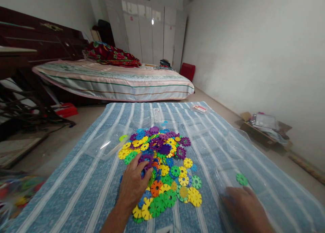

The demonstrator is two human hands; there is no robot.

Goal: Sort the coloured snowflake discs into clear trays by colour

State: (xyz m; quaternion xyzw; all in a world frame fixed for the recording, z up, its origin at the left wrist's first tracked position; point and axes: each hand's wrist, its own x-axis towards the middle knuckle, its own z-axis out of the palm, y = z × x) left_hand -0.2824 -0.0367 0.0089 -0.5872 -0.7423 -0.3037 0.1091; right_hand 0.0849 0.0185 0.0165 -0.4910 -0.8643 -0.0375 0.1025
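**Both hands low: left on the pile, right at the clear tray**

Your left hand (pixel 133 185) lies palm down on the near side of the heap of toothed plastic discs (pixel 166 168). Its fingers (pixel 141 166) are narrowly spread and bent onto a purple disc (pixel 145 158) at the heap's left middle. Whether they have pinched that piece or only press on it does not show. The flat, low hand looks like a way to steady the loose pieces around it while the fingertips work on one piece.

Your right hand (pixel 242 206) is blurred at the near edge of the clear tray (pixel 256 165) to the right of the heap. You cannot tell whether its fingers are wide, narrow or closed on anything. A single green disc (pixel 241 179) lies inside that tray, just beyond the hand and well apart from the heap.

A second clear tray (pixel 105 146) sits at the heap's left far corner, touching or nearly touching the outermost yellow pieces. With one tray on each side, each hand probably has a container within easy reach.

Everything rests on the blue striped cloth (pixel 76 185), which likely keeps the flat discs from sliding away. Beyond it stand a bed (pixel 114 82) and, by the right wall, a cardboard box (pixel 264 133).
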